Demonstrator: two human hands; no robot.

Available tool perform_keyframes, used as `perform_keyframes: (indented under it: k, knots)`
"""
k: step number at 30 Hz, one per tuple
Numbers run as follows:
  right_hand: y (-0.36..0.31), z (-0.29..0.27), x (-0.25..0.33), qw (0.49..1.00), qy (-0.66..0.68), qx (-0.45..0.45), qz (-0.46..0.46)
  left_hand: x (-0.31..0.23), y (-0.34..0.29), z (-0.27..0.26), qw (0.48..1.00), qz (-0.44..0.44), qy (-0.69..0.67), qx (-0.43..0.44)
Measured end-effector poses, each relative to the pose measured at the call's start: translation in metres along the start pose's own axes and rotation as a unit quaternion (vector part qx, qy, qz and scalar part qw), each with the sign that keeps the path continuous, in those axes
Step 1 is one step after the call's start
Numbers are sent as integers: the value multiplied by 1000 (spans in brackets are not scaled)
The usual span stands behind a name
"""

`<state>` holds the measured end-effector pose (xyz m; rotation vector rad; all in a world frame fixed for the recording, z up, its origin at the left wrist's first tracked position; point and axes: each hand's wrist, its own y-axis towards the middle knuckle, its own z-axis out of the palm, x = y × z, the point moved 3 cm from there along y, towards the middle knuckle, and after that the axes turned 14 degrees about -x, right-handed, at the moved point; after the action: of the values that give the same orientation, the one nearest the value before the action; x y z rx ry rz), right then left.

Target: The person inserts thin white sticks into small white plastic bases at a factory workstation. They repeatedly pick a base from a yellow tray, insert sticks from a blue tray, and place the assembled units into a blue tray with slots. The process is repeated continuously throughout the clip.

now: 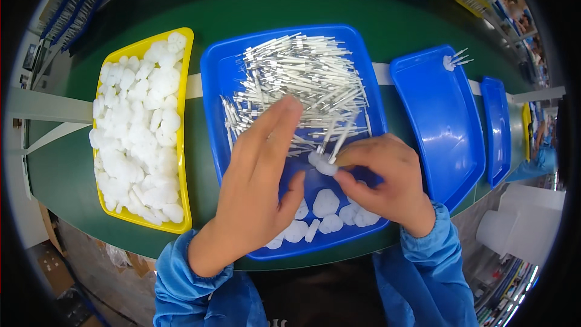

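Note:
My right hand (390,175) pinches a small white lobed plastic piece (322,165) between thumb and fingers. A few thin white rods (342,134) with metallic ends stand up out of it. My left hand (257,166) is beside it, fingers stretched out and thumb apart, holding nothing I can see. Both hands are over a blue tray (209,79). A large heap of similar thin white rods (302,75) fills its far part. Several loose white lobed pieces (325,203) lie along its near edge, partly hidden by my hands.
At the left, a yellow tray (188,85) is heaped with white lobed pieces (142,127). On the right, a second blue tray (442,127) holds one white piece with rods (451,62) in its far corner. A narrower blue tray (497,127) lies beyond it on the green table (200,6).

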<state>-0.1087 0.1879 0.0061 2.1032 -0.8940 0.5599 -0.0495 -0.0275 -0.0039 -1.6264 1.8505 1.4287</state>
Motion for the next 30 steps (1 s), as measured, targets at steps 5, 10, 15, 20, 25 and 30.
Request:
perform_keyframes:
  k: [5, 10, 15, 20, 25, 30]
  knots:
    - [-9, 7, -5, 987, -138, 40, -75, 9, -7, 5, 992, 16, 55, 112]
    - [-10, 4, -2, 993, -111, 35, -34, 3, -4, 4, 989, 41, 49, 133]
    - [-12, 6, -2, 994, -105, 24, -31, 1, -2, 12, 990, 52, 55, 116]
    - [-17, 8, 4, 987, -146, 33, -56, 7, -3, 21, 987, 65, 87, 121]
    - [-16, -8, 8, 983, -166, -14, -77, -5, -1, 6, 992, 21, 81, 95]
    - [14, -101, -59, 947, -288, -136, 42, -10, -5, -7, 985, 93, 69, 126]
